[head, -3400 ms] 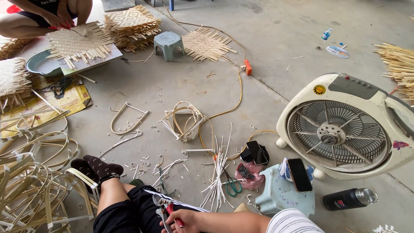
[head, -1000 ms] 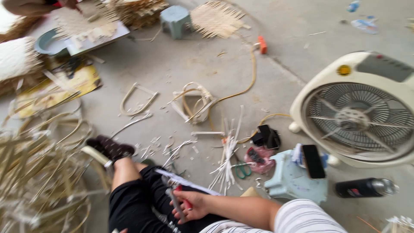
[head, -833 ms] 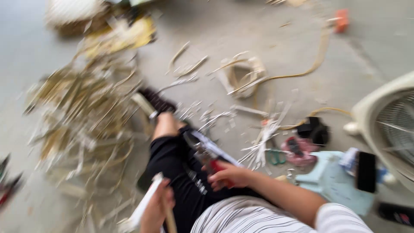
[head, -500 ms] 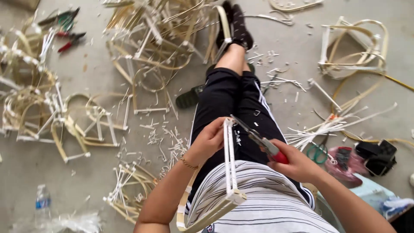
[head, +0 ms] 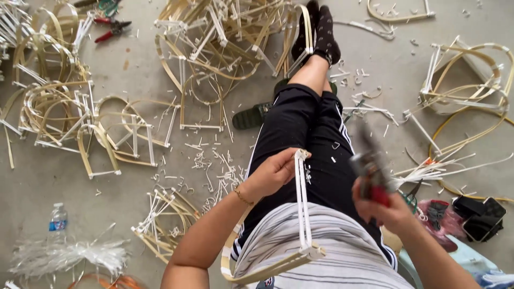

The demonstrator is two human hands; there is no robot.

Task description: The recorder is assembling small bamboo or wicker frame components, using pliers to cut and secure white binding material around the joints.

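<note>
Concrete floor (head: 43, 176), left hand (head: 273, 172) gripping bamboo frame (head: 302, 214), right hand (head: 388, 208) gripping pliers (head: 369, 171)

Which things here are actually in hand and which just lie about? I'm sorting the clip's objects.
In hand:
- bamboo frame, held by the left hand
- red-handled pliers, blurred, gripped by the right hand

Lying about:
- finished frames
- water bottle
- spare pliers
- phone

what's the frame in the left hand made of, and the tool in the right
The frame in the left hand looks like split bamboo or rattan: pale, matte, flat strips. The tool in the right hand seems metal with red grips, though it is blurred.
</note>
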